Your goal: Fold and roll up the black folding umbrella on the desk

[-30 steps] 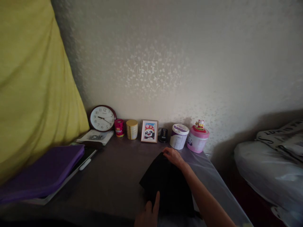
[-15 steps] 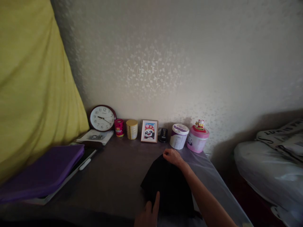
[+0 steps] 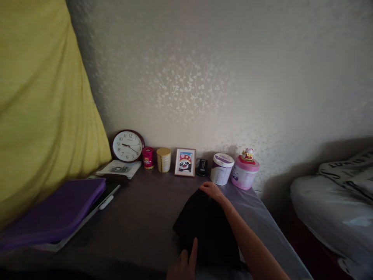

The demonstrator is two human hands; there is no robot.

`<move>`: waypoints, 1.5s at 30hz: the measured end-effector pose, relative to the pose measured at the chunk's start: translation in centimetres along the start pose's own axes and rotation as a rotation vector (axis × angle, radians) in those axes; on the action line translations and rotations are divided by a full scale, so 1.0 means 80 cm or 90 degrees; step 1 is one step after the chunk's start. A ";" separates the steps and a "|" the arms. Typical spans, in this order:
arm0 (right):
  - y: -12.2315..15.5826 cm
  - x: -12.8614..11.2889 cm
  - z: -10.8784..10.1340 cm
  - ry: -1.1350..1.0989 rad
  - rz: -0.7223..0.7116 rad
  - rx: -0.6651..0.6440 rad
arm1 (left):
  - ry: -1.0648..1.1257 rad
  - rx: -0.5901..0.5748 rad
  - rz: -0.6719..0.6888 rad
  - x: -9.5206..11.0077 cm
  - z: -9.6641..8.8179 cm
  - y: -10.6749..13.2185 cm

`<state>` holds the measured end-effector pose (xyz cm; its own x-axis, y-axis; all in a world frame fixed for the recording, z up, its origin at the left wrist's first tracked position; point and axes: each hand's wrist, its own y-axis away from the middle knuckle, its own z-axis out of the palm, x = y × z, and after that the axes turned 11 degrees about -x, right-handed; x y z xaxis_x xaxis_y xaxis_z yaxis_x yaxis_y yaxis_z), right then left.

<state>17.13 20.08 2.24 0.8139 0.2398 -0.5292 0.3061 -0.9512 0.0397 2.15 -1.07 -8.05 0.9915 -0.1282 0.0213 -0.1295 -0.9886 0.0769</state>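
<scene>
A black cloth item, whose exact kind I cannot make out, stands up in a peaked shape on the table's right front part. My right hand is closed on its top corner, fingers bent over the edge. At the near side, my left hand lies against the lower left of the cloth. One of its digits is stretched out along the fabric, while another is bent; the rest of that hand runs out of the picture at the bottom.
Along the wall stand a clock, a red can, a yellow-lidded jar, a framed panda picture, a small black device, a white-and-purple tub and a pink tub topped by a figurine. A purple folder lies left.
The view has shifted slightly, so the background sits a little further right. My right hand and the cloth's top corner have moved slightly left; both hands keep nearly the same pose.
</scene>
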 end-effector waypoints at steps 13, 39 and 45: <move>-0.024 0.011 0.025 -0.017 0.031 0.017 | -0.005 -0.017 -0.004 0.001 0.001 -0.002; 0.126 -0.052 0.083 0.200 -0.363 -0.081 | 0.042 -0.007 0.007 0.003 0.006 -0.008; 0.068 -0.029 0.073 0.267 -0.292 -0.067 | 0.092 -0.114 0.009 0.002 -0.001 -0.010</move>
<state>14.03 13.25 -1.28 0.7061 0.6949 -0.1361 0.6996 -0.7143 -0.0173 2.44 -0.30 -8.03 0.9793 -0.1168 0.1650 -0.1561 -0.9555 0.2504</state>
